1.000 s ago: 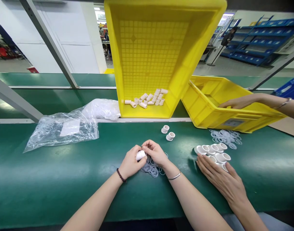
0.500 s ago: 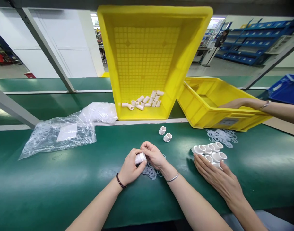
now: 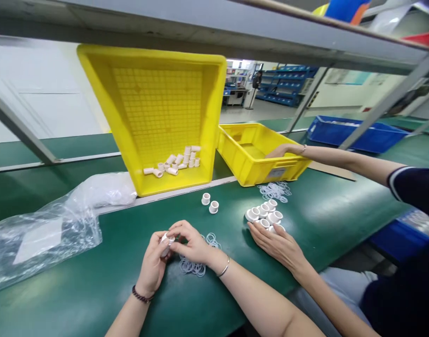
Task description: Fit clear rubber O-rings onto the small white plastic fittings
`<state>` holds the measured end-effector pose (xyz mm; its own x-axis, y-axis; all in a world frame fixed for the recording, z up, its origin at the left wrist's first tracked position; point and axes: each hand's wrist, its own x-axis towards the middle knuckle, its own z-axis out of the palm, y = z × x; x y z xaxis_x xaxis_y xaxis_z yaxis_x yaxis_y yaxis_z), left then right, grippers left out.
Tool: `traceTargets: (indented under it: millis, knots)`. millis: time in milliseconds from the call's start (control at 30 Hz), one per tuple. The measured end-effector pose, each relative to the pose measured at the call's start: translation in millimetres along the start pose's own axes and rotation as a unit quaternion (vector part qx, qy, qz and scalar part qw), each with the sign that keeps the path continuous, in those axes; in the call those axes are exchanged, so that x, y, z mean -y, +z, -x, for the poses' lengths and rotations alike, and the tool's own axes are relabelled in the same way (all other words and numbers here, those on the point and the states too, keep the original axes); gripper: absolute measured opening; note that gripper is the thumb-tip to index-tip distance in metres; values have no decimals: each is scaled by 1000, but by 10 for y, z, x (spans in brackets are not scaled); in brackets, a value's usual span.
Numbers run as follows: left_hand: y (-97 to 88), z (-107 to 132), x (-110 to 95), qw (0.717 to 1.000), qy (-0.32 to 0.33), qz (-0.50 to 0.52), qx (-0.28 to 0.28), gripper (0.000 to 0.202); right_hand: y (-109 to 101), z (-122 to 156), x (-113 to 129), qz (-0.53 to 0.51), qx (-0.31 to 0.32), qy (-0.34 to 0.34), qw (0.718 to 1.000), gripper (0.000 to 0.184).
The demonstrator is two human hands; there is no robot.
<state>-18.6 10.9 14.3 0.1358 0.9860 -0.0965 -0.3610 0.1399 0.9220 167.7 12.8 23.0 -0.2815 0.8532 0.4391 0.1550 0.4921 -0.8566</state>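
Note:
A white plastic pipe fitting (image 3: 166, 239) is gripped in my left hand (image 3: 154, 263), tilted with its round end up. My right hand (image 3: 189, 243) has its fingers and thumb closed around the upper end of that same fitting; whether a ring lies under the fingertips is hidden. Just below and beside my right hand lies a loose pile of thin translucent rings (image 3: 193, 267). Two flanged white fittings stand beyond my hands, a nearer fitting (image 3: 213, 207) and a farther fitting (image 3: 205, 199).
A co-worker's hand (image 3: 279, 248) rests against a cluster of white fittings (image 3: 274, 217); the other arm (image 3: 341, 157) reaches into a yellow bin (image 3: 256, 171). More rings (image 3: 275, 191) lie there. A tilted yellow bin (image 3: 130, 117) holds several fittings. A clear plastic bag (image 3: 77, 220) lies left.
The view has swung to the right, showing more of the co-worker. My right fingers have moved onto the upper end of the fitting, which now points more upward.

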Motion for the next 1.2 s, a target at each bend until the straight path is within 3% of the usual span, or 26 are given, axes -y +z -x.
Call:
traceTargets:
  millis: [33, 100, 300, 467, 800, 967, 1200]
  knots:
    - [-1, -2, -12, 1000, -10, 4, 1, 22, 194, -151, -22, 9, 11, -14, 1000, 29]
    - [2, -2, -29, 1000, -27, 13, 2, 24, 377, -314, -79, 40, 25, -58, 997, 27]
    - [28, 11, -36, 998, -65, 27, 6, 27, 248, -252, -131, 93, 39, -123, 987, 26]
    - [-10, 13, -15, 996, -79, 33, 15, 27, 308, -265, -156, 112, 9, -145, 983, 20]
    - [37, 18, 6, 994, -74, 76, -11, 29, 385, -218, -221, 199, -21, -113, 973, 18]
    - [75, 23, 10, 995, -57, 74, -30, 28, 399, -202, -147, 198, -56, -83, 975, 18]
    - [136, 42, 54, 987, -28, 155, -29, 22, 421, -183, -135, 179, -66, -42, 981, 12]
